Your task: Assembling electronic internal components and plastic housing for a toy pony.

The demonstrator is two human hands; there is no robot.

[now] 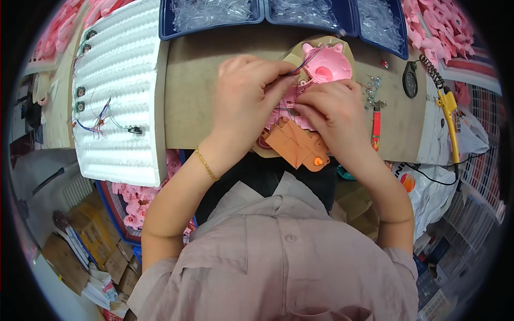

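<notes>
A pink plastic toy shell (327, 63) with small ears lies hollow side up on the bench in front of me. Its lower part runs under my fingers. My left hand (251, 88) pinches thin coloured wires (306, 61) above the shell. Close beside it, my right hand (333, 107) has its fingertips together at the wires over the shell's middle; exactly what they grip is partly hidden. An orange-brown plastic gearbox (293, 143) with a small orange knob (318, 161) sits at the shell's near end, by the bench edge.
White ridged foam (120, 101) at left carries wired parts (101, 119). Blue bins (211, 16) of clear plastic pieces line the back. On the right are a red-handled tool (376, 128), loose screws (373, 88), a black oval piece (410, 80) and a yellow corded tool (448, 120).
</notes>
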